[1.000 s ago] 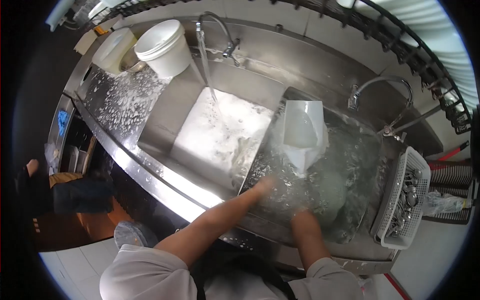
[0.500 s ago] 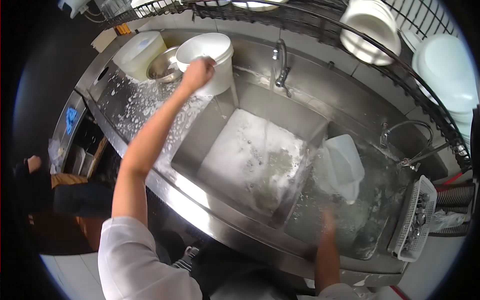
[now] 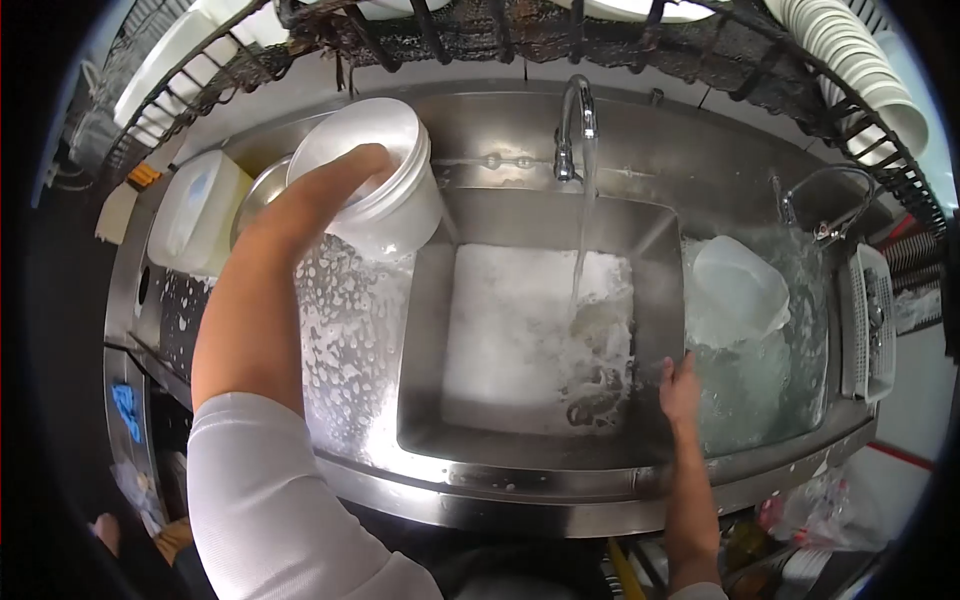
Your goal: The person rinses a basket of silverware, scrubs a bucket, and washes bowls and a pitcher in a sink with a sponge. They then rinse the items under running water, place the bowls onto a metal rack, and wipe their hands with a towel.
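White, round plastic bucket is standing lidless on the foam-spattered stainless-steel worktop, mouth facing up, just beside the rectangular steel basin.

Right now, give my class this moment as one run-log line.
Left hand: at mouth of round white plastic bucket | Right hand: at grey steel divider | Curved chrome tap: running into foamy rectangular steel basin

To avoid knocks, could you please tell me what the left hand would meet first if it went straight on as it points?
Probably the inner side of the white bucket, as the left hand is at its opening, though depth is unclear.
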`<state>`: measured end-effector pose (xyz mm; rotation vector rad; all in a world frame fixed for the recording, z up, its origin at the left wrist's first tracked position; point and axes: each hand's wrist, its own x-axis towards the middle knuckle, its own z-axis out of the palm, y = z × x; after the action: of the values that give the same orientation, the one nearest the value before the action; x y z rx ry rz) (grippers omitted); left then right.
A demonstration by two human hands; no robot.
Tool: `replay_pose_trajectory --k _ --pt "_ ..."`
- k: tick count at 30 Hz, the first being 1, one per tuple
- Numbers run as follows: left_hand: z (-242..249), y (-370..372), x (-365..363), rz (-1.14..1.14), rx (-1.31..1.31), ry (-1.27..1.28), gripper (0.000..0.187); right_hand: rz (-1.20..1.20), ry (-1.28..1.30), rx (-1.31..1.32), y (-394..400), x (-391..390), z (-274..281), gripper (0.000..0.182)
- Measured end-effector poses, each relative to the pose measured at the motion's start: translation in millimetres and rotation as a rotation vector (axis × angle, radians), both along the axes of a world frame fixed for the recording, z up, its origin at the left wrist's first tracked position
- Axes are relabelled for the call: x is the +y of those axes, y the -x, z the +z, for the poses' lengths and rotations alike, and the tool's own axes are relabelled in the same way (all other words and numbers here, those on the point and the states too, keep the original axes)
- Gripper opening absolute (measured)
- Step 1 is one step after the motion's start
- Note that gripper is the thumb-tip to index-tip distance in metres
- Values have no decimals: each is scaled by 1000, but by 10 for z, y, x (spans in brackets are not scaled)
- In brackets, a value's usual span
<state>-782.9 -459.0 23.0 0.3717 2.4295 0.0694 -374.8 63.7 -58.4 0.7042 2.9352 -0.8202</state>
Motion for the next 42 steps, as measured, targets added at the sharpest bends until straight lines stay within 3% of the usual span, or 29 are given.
replay_pose_trajectory --k 5,10,13,16,18,21,24,27,36,37,40,42 --pt "-30 63 -344 112 -165 -155 42 -27 -142 -50 13 6 -76 51" --pt "-136 99 -699 194 -303 -279 45 -51 -227 -39 3 -51 -68 63" --pt "227 -25 -634 103 -384 -452 42 -61 -235 -66 7 -69 -18 68" --pt "315 -156 -593 335 -498 -633 40 -69 -214 -56 9 -93 24 67" --pt "88 -11 -717 506 -562 -543 40 -72 -195 -47 28 -107 73 64" --pt "81 -214 -334 458 -376 -377 40 -78 -184 -51 39 -129 138 59" --pt "-277 -92 -272 117 -84 -151 41 -78 -190 -59 42 -139 145 56" --pt "-268 -40 -285 25 -71 -105 41 -75 -203 -71 20 -106 143 58" --pt "368 -440 -96 488 188 -485 52 -88 -271 -59 20 -78 62 63" --pt "439 -499 -89 461 279 -459 52 -86 -277 -60 15 -86 68 63" --pt "499 -494 -203 688 156 -523 48 -84 -268 -39 10 -121 102 62" --pt "544 -520 -210 784 183 -424 45 -89 -263 -46 11 -138 135 60"
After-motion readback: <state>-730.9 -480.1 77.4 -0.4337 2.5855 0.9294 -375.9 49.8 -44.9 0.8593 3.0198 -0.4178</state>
